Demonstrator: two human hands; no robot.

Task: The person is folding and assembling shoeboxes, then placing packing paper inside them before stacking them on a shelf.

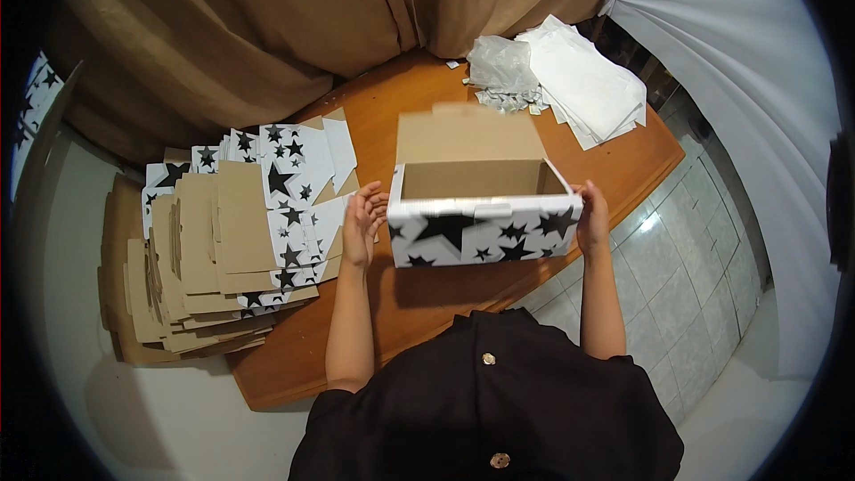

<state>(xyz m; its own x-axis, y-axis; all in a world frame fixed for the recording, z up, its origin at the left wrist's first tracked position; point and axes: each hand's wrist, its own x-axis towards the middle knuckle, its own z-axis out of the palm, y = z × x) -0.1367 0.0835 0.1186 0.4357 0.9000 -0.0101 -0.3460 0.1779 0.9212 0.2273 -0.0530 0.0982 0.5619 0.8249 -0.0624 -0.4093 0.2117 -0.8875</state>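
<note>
A cardboard box (485,236), white with black stars outside and plain brown inside, is in front of me above the table. Its brown lid (472,138) stands raised at the far side, slightly blurred, so the inside shows. My right hand (592,214) grips the box's right end near the top corner; part of its fingers is hidden behind the edge. By the left end is my left hand (362,223), its fingers loosely spread and their tips at the box's edge. Whether those tips press on the box I cannot tell.
Flattened star-patterned cardboard boxes (245,223) lie stacked at the left of the wooden table (356,107). At the back right are white paper sheets (588,80), a clear plastic bag (503,62) and small packets (508,101). Brown curtains (267,18) hang behind.
</note>
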